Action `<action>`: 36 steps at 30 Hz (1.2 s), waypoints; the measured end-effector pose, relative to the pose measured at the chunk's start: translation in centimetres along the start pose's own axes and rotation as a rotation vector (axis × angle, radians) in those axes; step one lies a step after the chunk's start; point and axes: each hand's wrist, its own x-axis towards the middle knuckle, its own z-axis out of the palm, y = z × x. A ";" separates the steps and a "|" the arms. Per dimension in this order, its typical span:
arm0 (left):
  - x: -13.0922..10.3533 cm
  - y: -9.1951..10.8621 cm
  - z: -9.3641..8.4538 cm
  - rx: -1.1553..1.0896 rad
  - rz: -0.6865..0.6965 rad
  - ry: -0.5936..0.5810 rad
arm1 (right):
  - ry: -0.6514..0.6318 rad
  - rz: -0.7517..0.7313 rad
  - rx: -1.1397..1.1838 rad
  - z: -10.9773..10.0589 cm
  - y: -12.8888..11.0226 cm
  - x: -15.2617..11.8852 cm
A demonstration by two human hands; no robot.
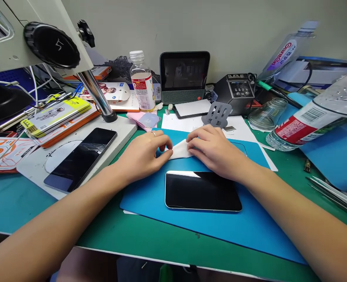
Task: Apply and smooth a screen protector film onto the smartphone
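Both hands pinched a small white wipe packet (179,150): left hand (144,153) w/ grip clamped on its 9 o'clock end, right hand (215,149) on the 3 o'clock end. It sat at 12 o'clock of the black-screened smartphone (203,191) on the blue rubber mat (150,196). Step looked like tearing it open; next needs opposing pulls.

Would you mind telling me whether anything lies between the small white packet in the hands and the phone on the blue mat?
Nothing visible does: the white packet, pinched by the left hand and right hand, sits just beyond the phone, only bare blue mat between.
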 end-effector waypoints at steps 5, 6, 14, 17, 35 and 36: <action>0.0 -0.4 0.8 0.003 0.012 -0.097 | -0.038 -0.025 0.013 -0.3 0.0 -0.1; 0.1 -0.4 0.9 0.003 0.010 -0.109 | -0.050 -0.029 0.004 -0.3 -0.1 -0.1; 0.0 -0.1 0.8 -0.142 -0.026 0.079 | 0.162 0.084 0.056 -1.3 -1.1 0.4; 0.0 0.0 0.6 -0.258 -0.004 0.152 | 0.307 0.211 0.087 -1.6 -1.6 0.2; -5.8 5.1 -1.6 0.080 0.219 -0.301 | 0.430 0.409 0.129 -1.4 0.3 -0.9; -6.1 5.3 -0.8 0.110 0.193 -0.280 | 0.433 0.407 0.126 -1.4 0.3 -1.0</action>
